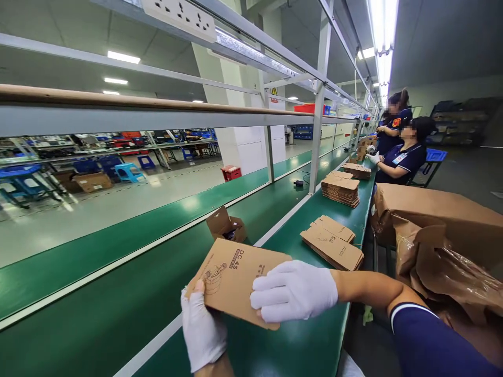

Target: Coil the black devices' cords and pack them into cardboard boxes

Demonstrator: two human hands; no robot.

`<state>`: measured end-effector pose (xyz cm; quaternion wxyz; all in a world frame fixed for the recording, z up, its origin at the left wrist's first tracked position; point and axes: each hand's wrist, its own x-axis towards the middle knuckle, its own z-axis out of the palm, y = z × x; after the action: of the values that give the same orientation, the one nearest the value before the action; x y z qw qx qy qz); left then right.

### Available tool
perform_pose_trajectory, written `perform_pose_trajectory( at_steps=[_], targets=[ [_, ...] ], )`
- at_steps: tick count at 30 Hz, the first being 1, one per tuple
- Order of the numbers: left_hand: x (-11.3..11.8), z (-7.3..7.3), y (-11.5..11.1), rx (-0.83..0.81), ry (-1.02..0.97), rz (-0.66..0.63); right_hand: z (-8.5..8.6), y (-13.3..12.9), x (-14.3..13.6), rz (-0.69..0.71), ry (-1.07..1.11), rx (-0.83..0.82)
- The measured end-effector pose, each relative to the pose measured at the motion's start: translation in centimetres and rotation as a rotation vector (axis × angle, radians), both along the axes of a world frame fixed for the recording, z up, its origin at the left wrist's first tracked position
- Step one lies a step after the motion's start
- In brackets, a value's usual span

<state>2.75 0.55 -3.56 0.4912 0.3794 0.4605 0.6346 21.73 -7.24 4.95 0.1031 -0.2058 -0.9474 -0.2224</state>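
A brown cardboard box piece (236,277) printed "DC 45" is held above the green bench, tilted, with its printed face up. My left hand (203,327), in a white glove with a bare thumb tip, grips its left end, thumb on top. My right hand (294,292), also gloved, lies over the right end, fingers bent round that edge. Just behind the cardboard stands an open small box (226,225) with something dark inside. To the right, a stack of flat cartons (333,243) rests on the bench.
Farther along the green bench (291,228) sits a taller stack of flat cartons (340,189). A metal post (317,131) rises between bench and belt. A black item (299,183) lies on the belt. Large cardboard box (440,207) at right; two people sit beyond.
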Motion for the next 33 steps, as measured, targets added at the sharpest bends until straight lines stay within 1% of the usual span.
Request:
perform_pose_trajectory(
  at_steps=[1, 2, 3, 4, 5, 6, 7, 8, 9, 13, 17, 20, 21, 23, 25, 27, 30, 31, 33],
  targets=[
    [-0.2, 0.2, -0.1, -0.007, 0.059, 0.04, -0.2, 0.5, 0.3, -0.025, 0.027, -0.005],
    [-0.5, 0.5, -0.3, 0.022, 0.131, 0.059, -0.5, 0.9, 0.5, -0.064, 0.067, -0.007],
    [-0.7, 0.8, -0.6, 0.09, 0.205, 0.034, -0.8, 1.3, 0.8, -0.104, 0.11, -0.011],
    [-0.9, 1.0, -0.9, 0.184, 0.28, -0.05, -1.2, 1.7, 0.9, -0.135, 0.148, -0.016],
    [-1.0, 1.2, -1.1, 0.266, 0.336, -0.184, -1.5, 2.0, 0.9, -0.155, 0.177, -0.018],
    [-1.1, 1.2, -1.4, 0.323, 0.377, -0.332, -1.8, 2.3, 0.9, -0.166, 0.192, -0.016],
    [-1.0, 1.2, -1.5, 0.356, 0.419, -0.445, -2.1, 2.6, 0.8, -0.17, 0.193, -0.018],
    [-0.8, 1.0, -1.6, 0.371, 0.466, -0.502, -2.4, 2.8, 0.8, -0.174, 0.186, -0.025],
    [-0.5, 0.8, -1.6, 0.378, 0.509, -0.506, -2.5, 3.0, 0.7, -0.189, 0.181, -0.036],
    [0.7, -0.2, -1.1, 0.441, 0.604, -0.407, -2.8, 3.7, 0.9, -0.305, 0.177, -0.102],
    [1.2, -0.5, -0.5, 0.358, 0.616, -0.444, -3.2, 4.4, 1.5, -0.471, 0.164, -0.115],
    [1.1, -0.4, -0.5, 0.296, 0.618, -0.47, -3.6, 4.9, 1.5, -0.536, 0.136, -0.132],
    [1.0, -0.4, -0.5, 0.28, 0.616, -0.478, -3.6, 5.0, 1.4, -0.547, 0.147, -0.167],
    [0.7, -0.3, -0.4, 0.248, 0.607, -0.512, -3.4, 5.4, 1.5, -0.542, 0.225, -0.297],
    [0.0, -0.1, -0.3, 0.223, 0.589, -0.561, -3.1, 6.1, 1.6, -0.486, 0.382, -0.476],
    [-0.9, 0.0, 0.0, 0.188, 0.559, -0.594, -2.9, 7.0, 1.8, -0.41, 0.589, -0.652],
    [-2.7, -0.2, 0.4, 0.127, 0.502, -0.582, -3.3, 9.1, 1.6, -0.342, 0.841, -0.905],
    [-3.4, -0.4, 0.5, 0.107, 0.487, -0.569, -3.6, 10.0, 1.4, -0.339, 0.882, -0.965],
    [-4.7, -0.8, 0.8, 0.071, 0.468, -0.539, -4.2, 11.7, 0.7, -0.347, 0.914, -1.028]
  ],
)
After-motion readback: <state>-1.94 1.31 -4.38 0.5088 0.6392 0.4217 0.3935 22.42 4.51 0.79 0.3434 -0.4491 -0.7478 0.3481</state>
